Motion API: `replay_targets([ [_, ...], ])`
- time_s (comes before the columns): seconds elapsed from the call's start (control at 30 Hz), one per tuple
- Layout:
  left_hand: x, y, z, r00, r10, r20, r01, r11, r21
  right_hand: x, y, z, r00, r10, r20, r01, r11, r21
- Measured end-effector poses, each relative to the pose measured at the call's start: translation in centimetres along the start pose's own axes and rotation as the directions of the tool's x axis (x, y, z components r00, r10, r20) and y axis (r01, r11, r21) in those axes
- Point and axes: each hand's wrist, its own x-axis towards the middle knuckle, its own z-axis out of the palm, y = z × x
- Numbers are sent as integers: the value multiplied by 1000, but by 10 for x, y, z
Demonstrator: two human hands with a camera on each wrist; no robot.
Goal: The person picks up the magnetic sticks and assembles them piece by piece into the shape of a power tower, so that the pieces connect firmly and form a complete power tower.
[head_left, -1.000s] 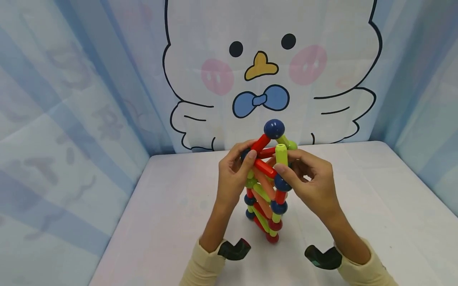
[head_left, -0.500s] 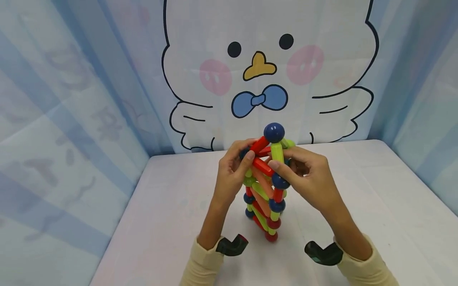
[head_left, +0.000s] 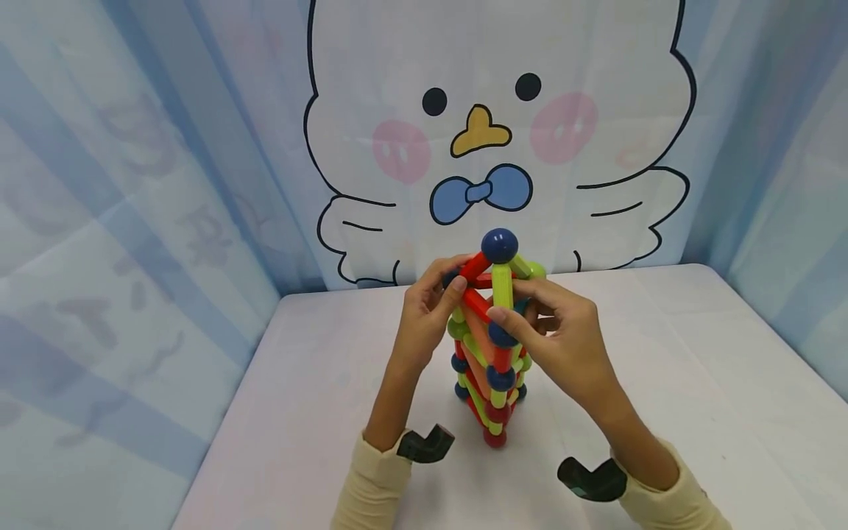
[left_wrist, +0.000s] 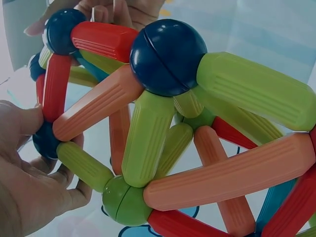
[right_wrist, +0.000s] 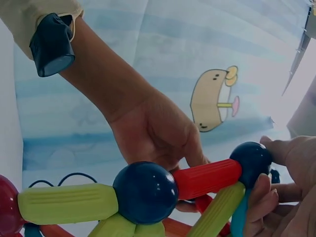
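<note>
A tall tower of building balls and rods [head_left: 478,300] stands on the white table, three-sided, in red, green, orange and blue. A blue ball [head_left: 500,245] forms its peak. My left hand [head_left: 424,316] pinches the upper left blue ball [left_wrist: 45,140] between thumb and fingers. My right hand [head_left: 563,324] grips the front blue ball [right_wrist: 252,160], its thumb at the foot of a light green rod [head_left: 502,285]. That rod slopes up to the peak ball. A red rod [left_wrist: 57,89] joins the two held balls. The tower's rear side is partly hidden.
White cloth covers the table [head_left: 318,412], which ends at a back edge below a curtain [head_left: 371,66] with a cartoon bird. Blue-striped curtains [head_left: 99,258] hang at both sides. Dark curved pieces [head_left: 426,444] are fixed at both sleeve cuffs.
The light green rod's upper end was free and now meets the peak ball. My right hand shifted slightly left, and the tower's front column swung left with it. The left hand keeps its hold.
</note>
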Motion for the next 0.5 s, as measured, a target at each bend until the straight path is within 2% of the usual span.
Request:
replay_targets([
  [0.2, 3, -4, -4, 1000, -8, 16, 8, 1000, 9, 0, 7, 7, 998, -47, -45, 50, 998, 45],
  [0.27, 2, -4, -6, 1000, -12, 10, 12, 999, 49, -1, 9, 8, 994, -75, -76, 80, 994, 70],
  [0.33, 1, -5, -9, 1000, -6, -8, 7, 991, 136, -1, 12, 8, 986, -106, -128, 118, 989, 85],
  [0.4, -2, -6, -14, 999, 10, -32, -2, 966, 257, -1, 17, 6, 970, -136, -201, 156, 984, 85],
  [0.43, -3, -7, -17, 999, 22, -44, -6, 944, 330, 0, 21, 4, 959, -147, -244, 170, 982, 76],
  [0.47, -5, -8, -22, 998, 35, -57, -9, 912, 410, 0, 26, 2, 945, -158, -286, 183, 981, 60],
  [0.5, -7, -10, -27, 997, 42, -68, -3, 870, 493, 1, 32, -1, 931, -168, -325, 192, 981, 41],
])
